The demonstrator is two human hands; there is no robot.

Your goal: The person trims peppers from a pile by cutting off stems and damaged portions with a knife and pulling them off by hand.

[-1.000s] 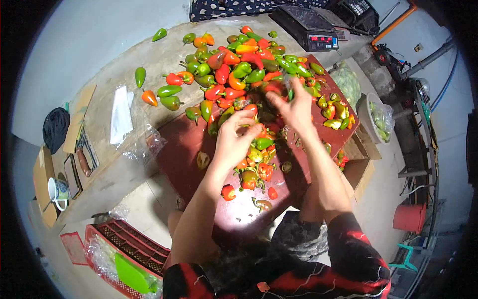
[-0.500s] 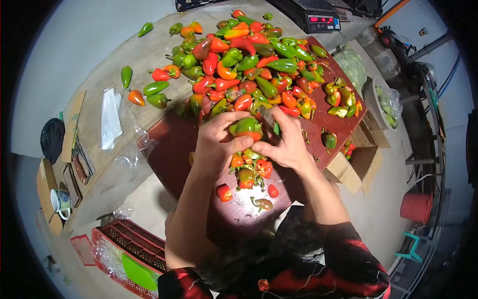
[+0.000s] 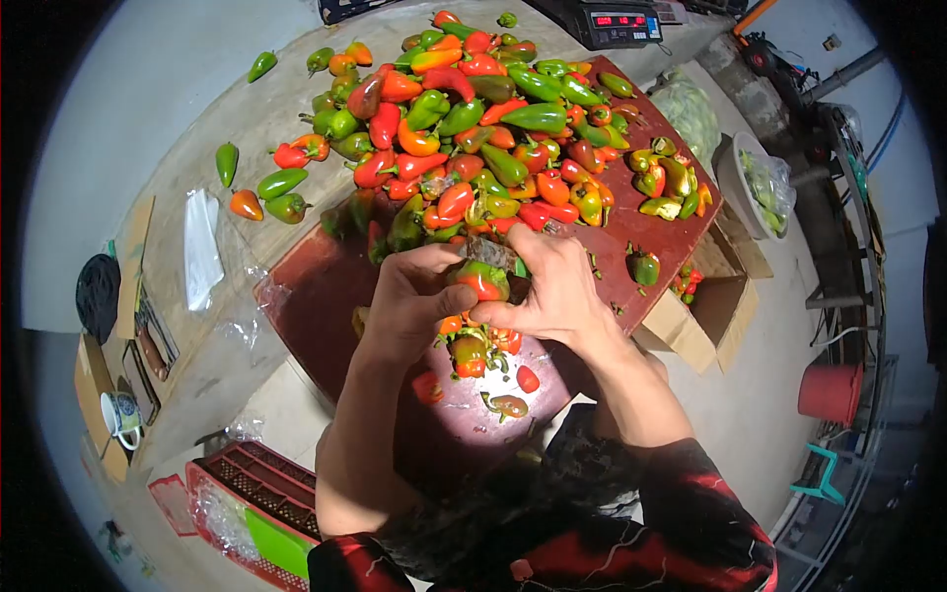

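My left hand (image 3: 419, 296) is closed round a red-and-green pepper (image 3: 483, 281), its thumb on the near side. My right hand (image 3: 557, 291) is closed on a small knife; the dull grey blade (image 3: 485, 250) lies against the top of the pepper, and a bit of green shows beside the fingers. Most of the handle is hidden in the palm. Below the hands, cut pepper pieces (image 3: 469, 355) and scraps lie on the lit near end of the dark red board (image 3: 306, 286). Beyond them rises a large heap of red, green and orange peppers (image 3: 473, 128).
To the right, halved peppers (image 3: 671, 178) form a small pile near the board's edge. An open cardboard box (image 3: 705, 306) holding peppers stands below it. A digital scale (image 3: 621, 25) is at the back. White plastic bags (image 3: 202, 247) lie left; a red crate (image 3: 252, 483) stands lower left.
The knife blade has swung left from beside my right fingers to across the pepper's top. The pepper has turned, showing more red. The view has shifted slightly.
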